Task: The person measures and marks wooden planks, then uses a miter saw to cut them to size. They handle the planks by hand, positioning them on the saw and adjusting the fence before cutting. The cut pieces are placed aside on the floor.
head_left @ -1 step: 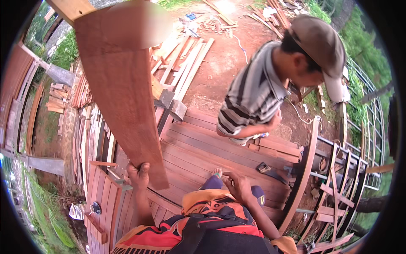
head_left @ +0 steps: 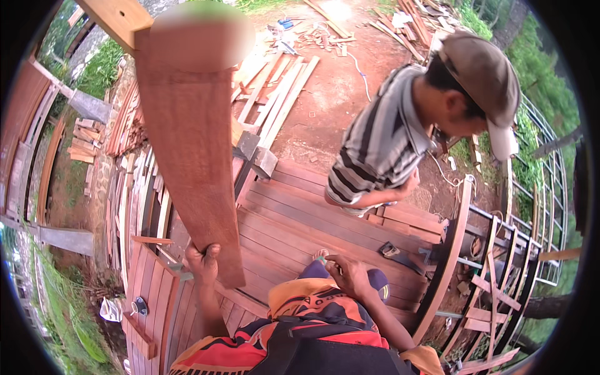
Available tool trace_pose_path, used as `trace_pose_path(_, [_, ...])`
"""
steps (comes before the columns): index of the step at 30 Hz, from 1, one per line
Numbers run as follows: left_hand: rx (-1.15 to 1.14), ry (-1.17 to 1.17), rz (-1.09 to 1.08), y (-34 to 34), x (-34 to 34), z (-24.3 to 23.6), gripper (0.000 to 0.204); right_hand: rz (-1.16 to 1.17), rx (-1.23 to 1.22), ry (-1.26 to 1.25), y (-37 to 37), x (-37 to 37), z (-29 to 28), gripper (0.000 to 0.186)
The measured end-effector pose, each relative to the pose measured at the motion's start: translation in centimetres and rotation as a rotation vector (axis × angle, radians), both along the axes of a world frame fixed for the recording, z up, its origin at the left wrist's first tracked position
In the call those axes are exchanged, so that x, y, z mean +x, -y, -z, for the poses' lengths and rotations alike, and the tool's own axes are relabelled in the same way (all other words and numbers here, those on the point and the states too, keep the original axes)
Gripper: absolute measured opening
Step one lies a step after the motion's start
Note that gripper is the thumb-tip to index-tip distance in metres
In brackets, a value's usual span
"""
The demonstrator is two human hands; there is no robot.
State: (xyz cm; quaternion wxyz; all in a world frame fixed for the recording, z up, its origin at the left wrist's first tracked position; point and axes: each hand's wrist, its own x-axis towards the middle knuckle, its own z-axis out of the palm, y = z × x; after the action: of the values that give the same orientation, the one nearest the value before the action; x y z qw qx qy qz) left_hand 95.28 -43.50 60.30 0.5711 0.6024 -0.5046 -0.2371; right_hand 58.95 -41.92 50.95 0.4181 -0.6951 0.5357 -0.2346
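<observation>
Reddish wood deck [head_left: 284, 203] below left hand [head_left: 203, 259] and right hand [head_left: 350, 275]. Brown plank [head_left: 194, 162] slanting up and forward, lower end gripped by left hand. Co-worker [head_left: 378, 156] beyond right hand. Shirt [head_left: 300, 312] between hands, bearing dark lettering. Right hand half curled; cannot tell if holding anything.

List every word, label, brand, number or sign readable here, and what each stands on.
Wearer's orange-and-black shirt: lettering across the front, broken up by folds; no whole word readable.
Wooden board in the left hand: no lettering visible; a blurred patch covers its upper end.
Co-worker's cap and striped shirt: none readable.
</observation>
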Motion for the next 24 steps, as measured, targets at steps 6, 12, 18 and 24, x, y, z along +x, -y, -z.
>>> trace_pose_path(6, [0.323, 0.178, -0.191, -1.8, 2.3, 1.8, 0.052, -0.233, -0.019, -0.004, 12.0, 5.6, 0.6, 0.025])
trace_pose_path(12, [0.600, 0.050, -0.088, 0.0, 1.6, 4.7, 0.042, -0.109, -0.207, 0.037, 21.5, 7.8, 6.0, 0.022])
trace_pose_path(18, [0.699, -0.191, -0.046, 11.2, 1.1, 14.5, 0.043, -0.059, -0.193, -0.098, 27.4, 3.0, 6.7, 0.018])
trace_pose_path(24, [0.793, -0.115, 0.055, 24.3, 0.3, 24.0, 0.043, 0.127, -0.105, -0.196, 30.2, -5.1, 13.6, 0.019])
